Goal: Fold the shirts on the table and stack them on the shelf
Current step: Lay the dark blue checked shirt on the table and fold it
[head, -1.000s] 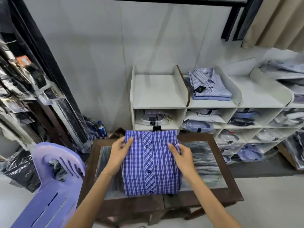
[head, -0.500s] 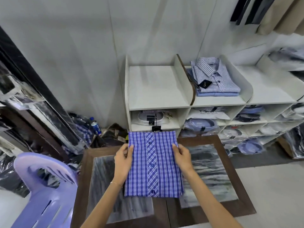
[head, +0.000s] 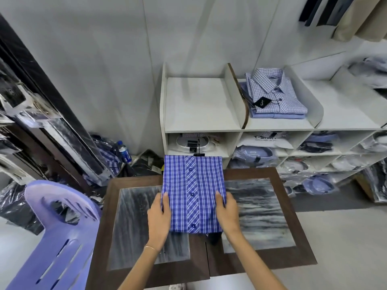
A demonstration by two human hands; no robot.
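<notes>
White shelf (head: 201, 105) behind table (head: 251, 172); folded shirt (head: 193, 193) overhangs far edge; left hand (head: 159, 218) and right hand (head: 228, 212) grip its sides; next, likely a level lift onto the shelf.

Left hand (head: 158, 218), right hand (head: 227, 214) grip folded plaid shirt (head: 193, 193) sides, table (head: 259, 258).

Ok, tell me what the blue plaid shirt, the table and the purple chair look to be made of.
Blue plaid shirt: thin woven cloth, likely cotton or a blend; matte, with crisp folds and plastic-looking buttons.
Table: dark brown frame, wood or wood-look; the grey streaked panels in it shine like glass or polished stone.
Purple chair: moulded plastic, smooth with a slight sheen and cut slots.
</notes>
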